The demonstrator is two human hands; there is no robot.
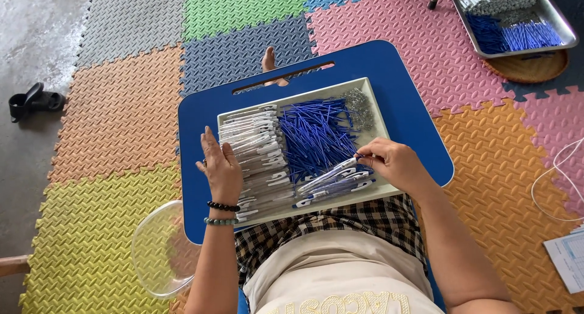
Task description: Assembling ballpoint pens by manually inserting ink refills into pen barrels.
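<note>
The right hand (395, 164) pinched a slim white pen barrel (331, 173) by its near end, over the grey tray (382, 116) on the blue lap surface (201, 116). It looked light, stiff and slick, best gripped at the ends. The left hand (220, 168) lay flat, fingers spread, on the white barrels (255, 147). Blue refills (313, 134) and small springs (359, 107) crowded close; a clear bowl (159, 250) sat beside.

White printed sheet (567, 259), lower right.
</note>
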